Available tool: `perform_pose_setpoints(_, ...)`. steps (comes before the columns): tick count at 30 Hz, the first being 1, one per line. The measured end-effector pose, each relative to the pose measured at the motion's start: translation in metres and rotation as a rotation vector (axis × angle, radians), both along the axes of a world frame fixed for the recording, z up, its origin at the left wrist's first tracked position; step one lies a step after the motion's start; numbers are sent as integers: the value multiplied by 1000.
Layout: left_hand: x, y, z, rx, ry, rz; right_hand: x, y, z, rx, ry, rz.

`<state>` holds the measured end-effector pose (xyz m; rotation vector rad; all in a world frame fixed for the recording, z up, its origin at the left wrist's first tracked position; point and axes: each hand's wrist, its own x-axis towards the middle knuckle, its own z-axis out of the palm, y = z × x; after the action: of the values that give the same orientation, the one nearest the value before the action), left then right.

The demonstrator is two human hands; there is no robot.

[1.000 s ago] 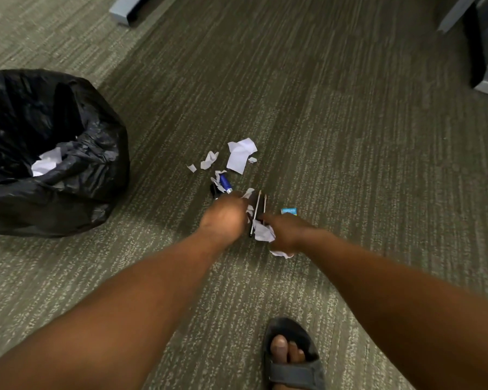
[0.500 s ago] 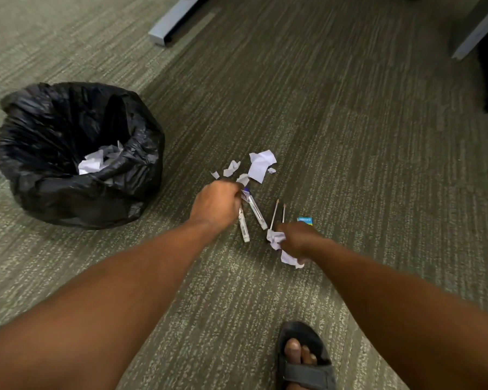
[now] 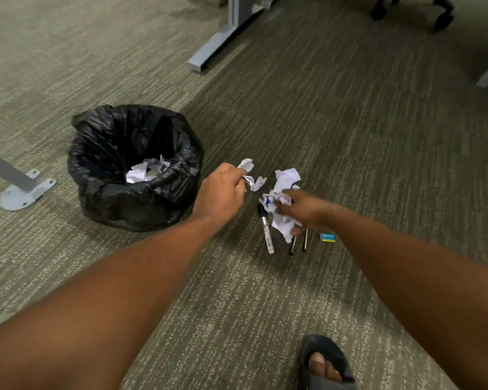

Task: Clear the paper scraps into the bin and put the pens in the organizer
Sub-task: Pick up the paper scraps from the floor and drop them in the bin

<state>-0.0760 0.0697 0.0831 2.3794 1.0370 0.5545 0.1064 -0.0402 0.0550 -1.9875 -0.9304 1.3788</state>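
Note:
My left hand (image 3: 223,192) is shut on small white paper scraps (image 3: 249,175), held just right of the bin (image 3: 102,198), a round bin lined with a black bag that has crumpled paper inside. My right hand (image 3: 304,209) grips a bunch of white scraps (image 3: 282,223) low over the carpet. A larger scrap (image 3: 287,175) lies beyond that hand. On the carpet under and beside my right hand lie a white marker with a black cap (image 3: 266,229) and two thin dark pens (image 3: 299,243). No organizer is in view.
A small blue and yellow packet (image 3: 327,237) lies right of the pens. Grey desk legs stand at the back (image 3: 220,38) and far left (image 3: 17,184); chair castors (image 3: 411,9) are at the top right. My sandalled foot (image 3: 324,364) is at the bottom.
My left hand has lifted scraps off the carpet and my right hand has reached forward to gather more paper. The view has shifted, so the bin sits nearer the middle.

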Motion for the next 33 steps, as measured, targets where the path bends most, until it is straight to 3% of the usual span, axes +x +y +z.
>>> perform_pose_setpoints(6, -17, 19, 22, 27, -127, 100, -27, 72, 55, 243, 45, -49)
perform_pose_setpoints(13, -50, 60, 56, 118, -218, 236, -63, 133, 106, 388, -59, 23)
perform_pose_setpoints(17, -83, 83, 66, 115, -120, 306, -95, 165, 118, 421, -187, 33)
perform_pose_setpoints(23, -124, 104, 61, -27, 140, 426, -137, 194, 116, 309, -37, 151)
perform_pose_setpoints(27, -135, 98, 53, -55, 130, 396, -140, 200, 107, 381, -205, 196)
perform_pose_setpoints(33, -118, 87, 44, 27, 73, 349, -110, 192, 101, 444, -290, 97)
